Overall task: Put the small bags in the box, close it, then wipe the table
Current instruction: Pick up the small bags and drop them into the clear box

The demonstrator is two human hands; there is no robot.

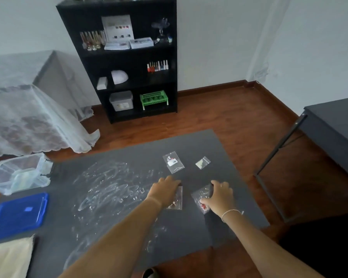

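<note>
On the dark grey table [129, 227] my left hand [164, 189] presses down on a small clear bag [177, 201] with reddish bits inside. My right hand [221, 195] grips another clear bag [201, 197] holding red pieces, its thumb under the bag's edge. Two more small bags lie farther back: one with a label [173, 162] and a smaller one [203, 162]. At the table's left edge stands the open clear plastic box [20, 173], and its blue lid [18, 214] lies flat in front of it. A cream cloth [8, 257] sits at the near left corner.
White smears [109, 187] cover the middle of the table. A black shelf unit [129, 57] stands against the far wall. A lace-covered piece of furniture [28, 117] is at the left, and another dark table [333, 127] at the right.
</note>
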